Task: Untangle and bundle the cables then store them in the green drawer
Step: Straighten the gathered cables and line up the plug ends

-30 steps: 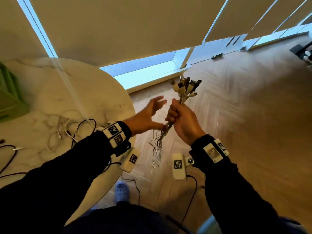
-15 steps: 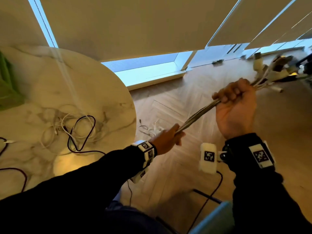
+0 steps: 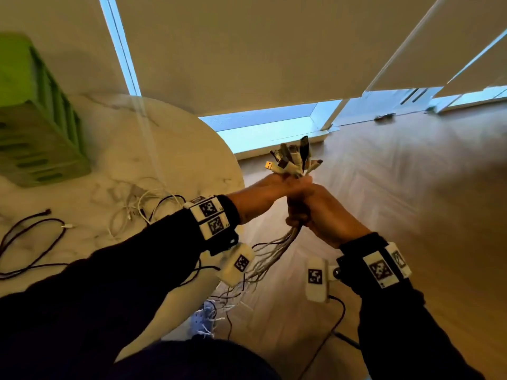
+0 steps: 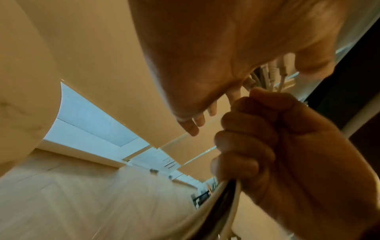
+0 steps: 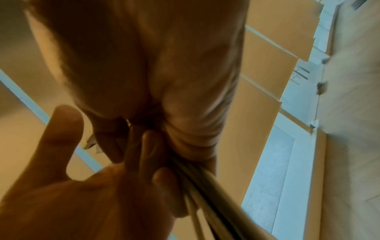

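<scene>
A bundle of white and dark cables (image 3: 290, 163) stands in the air over the floor, plugs fanned upward. My right hand (image 3: 321, 212) grips it in a fist just below the plugs; the fist (image 4: 267, 154) fills the left wrist view, with cable strands (image 4: 226, 196) running out beneath it. My left hand (image 3: 263, 193) lies against the bundle's top beside the right fist, its fingers (image 4: 193, 128) straight and the thumb on the other side of the strands. The loose tails (image 3: 260, 264) hang down. The green drawer unit (image 3: 41, 133) sits at the table's far left.
The round marble table (image 3: 178, 149) is on the left, with a tangle of white and black cables (image 3: 142, 209) and a dark cable (image 3: 27, 237) lying on it. Wood floor lies to the right, window blinds ahead. A light shoe (image 3: 203, 319) is below the hanging tails.
Half a second ago the right hand held the bundle out to the upper right while the left pinched it lower down. Both hands have come together again, the left now up by the plugs.
</scene>
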{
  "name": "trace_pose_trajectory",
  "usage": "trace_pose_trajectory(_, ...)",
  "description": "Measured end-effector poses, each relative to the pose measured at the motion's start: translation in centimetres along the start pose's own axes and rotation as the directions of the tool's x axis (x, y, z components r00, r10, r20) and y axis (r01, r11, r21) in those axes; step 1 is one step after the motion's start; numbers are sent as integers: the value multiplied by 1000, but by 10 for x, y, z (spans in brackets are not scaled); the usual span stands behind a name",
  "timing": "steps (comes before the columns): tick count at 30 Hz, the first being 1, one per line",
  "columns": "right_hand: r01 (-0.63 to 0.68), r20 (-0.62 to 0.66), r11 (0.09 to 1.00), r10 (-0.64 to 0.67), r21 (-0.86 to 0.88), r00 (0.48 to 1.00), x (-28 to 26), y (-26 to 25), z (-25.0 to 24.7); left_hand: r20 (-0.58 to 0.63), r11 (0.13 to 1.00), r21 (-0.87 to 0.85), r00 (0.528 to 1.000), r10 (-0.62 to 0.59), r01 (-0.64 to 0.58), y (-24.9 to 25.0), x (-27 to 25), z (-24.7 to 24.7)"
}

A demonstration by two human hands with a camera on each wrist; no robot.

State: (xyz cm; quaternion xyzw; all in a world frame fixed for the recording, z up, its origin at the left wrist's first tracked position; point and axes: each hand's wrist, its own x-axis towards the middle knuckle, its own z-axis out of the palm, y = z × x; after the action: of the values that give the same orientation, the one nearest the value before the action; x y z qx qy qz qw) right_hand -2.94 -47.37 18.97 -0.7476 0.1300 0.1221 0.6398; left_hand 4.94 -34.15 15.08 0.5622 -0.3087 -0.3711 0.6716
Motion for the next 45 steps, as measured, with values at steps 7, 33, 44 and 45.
trace_pose_trajectory(7,75,128,990,-90,118,988,15,2,47,-229,902,425,955,189,-76,27,-37,-26)
trace_pose_trajectory(33,499,515,144,362,-854,777,79,102,217,-891,969,-52,450,65,-243,47,-206,-159)
trace_pose_trajectory(44,236,399,517,230,-823,888,170,76,210,-933,939,-165,356,-49,-303,21,-246,-189)
trace_pose_trajectory(45,215,348,423,268,-880,898,182,77,207,-931,939,-171,360,-56,-298,17,-248,-191)
